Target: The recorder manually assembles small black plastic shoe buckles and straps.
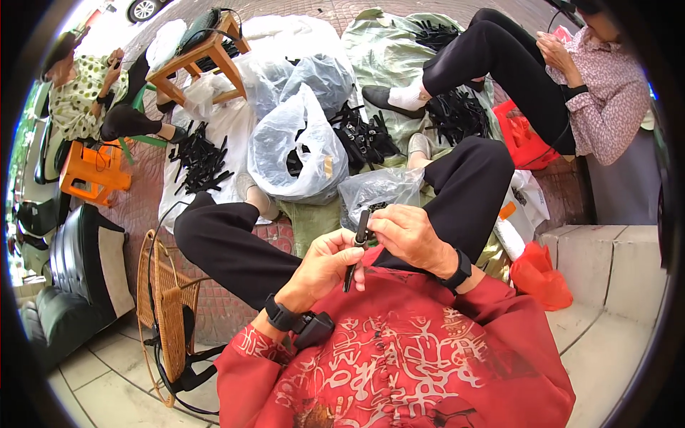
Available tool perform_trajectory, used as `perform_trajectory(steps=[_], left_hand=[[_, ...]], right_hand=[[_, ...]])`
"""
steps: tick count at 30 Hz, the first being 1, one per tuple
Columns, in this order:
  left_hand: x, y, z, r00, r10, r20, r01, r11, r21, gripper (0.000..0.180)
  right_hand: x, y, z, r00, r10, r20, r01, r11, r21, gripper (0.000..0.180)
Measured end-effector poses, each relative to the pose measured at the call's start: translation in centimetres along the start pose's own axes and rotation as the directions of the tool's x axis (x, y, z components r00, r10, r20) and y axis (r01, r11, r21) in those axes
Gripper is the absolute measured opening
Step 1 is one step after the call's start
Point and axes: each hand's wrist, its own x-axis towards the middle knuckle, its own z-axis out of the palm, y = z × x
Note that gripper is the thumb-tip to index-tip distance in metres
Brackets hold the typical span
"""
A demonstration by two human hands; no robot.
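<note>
Over lap: left hand (325,265) and right hand (408,235) fingers closed on black strip (357,246) (slim, upright).

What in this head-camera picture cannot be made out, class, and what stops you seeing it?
- Head view: the middle of the slim black plastic strip is covered by the left hand and right hand.
- Head view: the contents of the clear plastic bag are blurred by its crinkled film.
- Head view: the woven wicker chair is partly hidden behind the black-trousered leg.
</note>
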Motion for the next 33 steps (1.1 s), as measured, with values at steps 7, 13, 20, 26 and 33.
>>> perform_trajectory(steps=[7,13,20,26,33], left_hand=[[-0.5,0.1,1.3,0.999,0.029,-0.024,-0.027,0.996,0.087,0.015],[-0.2,0.0,0.6,0.985,0.112,-0.132,-0.078,0.967,0.243,0.016],[0.4,-0.3,0.7,0.958,0.254,-0.131,-0.16,0.857,0.49,0.017],[0.5,-0.3,1.9,0.935,0.306,-0.18,-0.206,0.88,0.427,0.014],[0.5,-0.2,1.1,0.952,0.252,-0.176,-0.158,0.892,0.423,0.013]], right_hand=[[0.5,0.3,-0.4,0.999,-0.028,-0.037,0.029,0.999,0.04,0.02],[0.9,0.2,-0.1,0.99,0.135,-0.051,-0.128,0.985,0.113,0.022],[0.5,-1.9,-0.5,0.754,0.624,0.207,-0.6,0.525,0.603,0.02],[0.7,-2.0,0.5,0.681,0.647,0.343,-0.615,0.25,0.748,0.013],[0.5,-1.7,0.6,0.645,0.689,0.33,-0.652,0.272,0.708,0.014]])
